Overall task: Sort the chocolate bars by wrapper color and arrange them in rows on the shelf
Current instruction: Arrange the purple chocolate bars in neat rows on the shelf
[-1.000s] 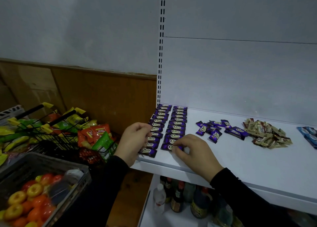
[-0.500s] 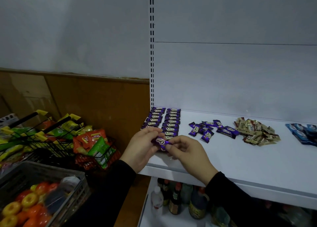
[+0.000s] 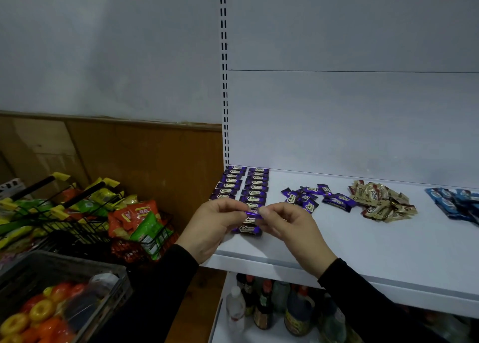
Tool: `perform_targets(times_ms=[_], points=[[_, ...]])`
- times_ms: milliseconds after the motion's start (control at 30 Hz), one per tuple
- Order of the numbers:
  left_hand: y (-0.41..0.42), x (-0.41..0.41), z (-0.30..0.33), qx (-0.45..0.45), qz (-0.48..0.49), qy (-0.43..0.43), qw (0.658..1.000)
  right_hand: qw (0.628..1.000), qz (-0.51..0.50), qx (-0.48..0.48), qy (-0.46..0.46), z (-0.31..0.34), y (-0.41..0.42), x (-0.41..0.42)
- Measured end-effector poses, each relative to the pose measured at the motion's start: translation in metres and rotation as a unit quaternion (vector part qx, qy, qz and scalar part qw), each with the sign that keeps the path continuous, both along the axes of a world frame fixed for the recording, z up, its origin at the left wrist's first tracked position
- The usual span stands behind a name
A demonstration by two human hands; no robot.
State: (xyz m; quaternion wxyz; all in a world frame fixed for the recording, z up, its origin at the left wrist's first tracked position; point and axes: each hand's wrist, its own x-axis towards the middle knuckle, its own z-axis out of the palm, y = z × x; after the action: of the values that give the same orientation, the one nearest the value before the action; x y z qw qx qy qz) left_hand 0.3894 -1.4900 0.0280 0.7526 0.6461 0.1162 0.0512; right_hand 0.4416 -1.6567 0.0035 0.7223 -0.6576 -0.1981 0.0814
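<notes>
You have one small purple foil-wrapped chocolate bar lifted just above the front of the flat white metal shelf, its long axis running left to right between your two hands. Your left hand pinches its left end with curled fingers and thumb, and your right hand pinches the right end the same way, so neither is free. Directly beneath and just behind the held bar lie the two rows of purple bars, each bar crosswise like the one you hold, running back to the shelf's rear wall. The near end of the right row sits right under your fingertips, so I judge the bar goes down there, barely a drop. Farther right along the shelf are a loose purple heap, then a gold heap, then blue bars.
</notes>
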Motion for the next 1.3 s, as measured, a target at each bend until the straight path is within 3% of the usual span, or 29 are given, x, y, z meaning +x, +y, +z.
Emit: perform_targets(times_ms=[100,233,333,500,667,767,867,933,1100,1300], points=[[0.0,-0.001,0.0,-0.009,-0.011,-0.003,1.0,0.999,-0.032,-0.023,-0.026,0.001,0.0,0.002],[-0.001,-0.001,0.0,-0.092,0.014,-0.012,0.996,0.997,-0.029,-0.025,-0.065,-0.001,-0.001,-0.002],[-0.001,-0.001,0.0,-0.136,0.027,-0.016,0.99,0.983,-0.045,-0.066,-0.163,-0.007,-0.001,-0.004],[-0.001,0.001,-0.002,-0.105,0.031,-0.002,0.994,0.95,-0.021,-0.121,-0.286,-0.01,0.0,-0.005],[-0.001,0.001,0.0,-0.076,0.032,-0.004,0.997,0.968,-0.039,-0.079,-0.233,-0.008,-0.002,-0.006],[0.001,-0.002,0.003,-0.063,-0.02,0.012,0.998,0.988,-0.018,-0.086,-0.126,-0.003,0.0,-0.003],[0.001,-0.006,0.007,-0.001,-0.078,0.02,0.997,0.992,0.03,-0.092,-0.075,0.003,0.002,-0.001],[0.0,-0.006,0.007,0.062,-0.057,0.015,0.996,0.994,0.049,-0.079,-0.053,0.006,0.004,-0.001],[0.005,-0.004,0.003,0.095,-0.04,0.008,0.995,0.998,0.055,0.008,0.027,0.008,0.008,0.0],[0.013,-0.005,0.0,0.139,-0.031,0.004,0.99,0.976,0.007,-0.167,-0.141,-0.006,0.001,0.001]])
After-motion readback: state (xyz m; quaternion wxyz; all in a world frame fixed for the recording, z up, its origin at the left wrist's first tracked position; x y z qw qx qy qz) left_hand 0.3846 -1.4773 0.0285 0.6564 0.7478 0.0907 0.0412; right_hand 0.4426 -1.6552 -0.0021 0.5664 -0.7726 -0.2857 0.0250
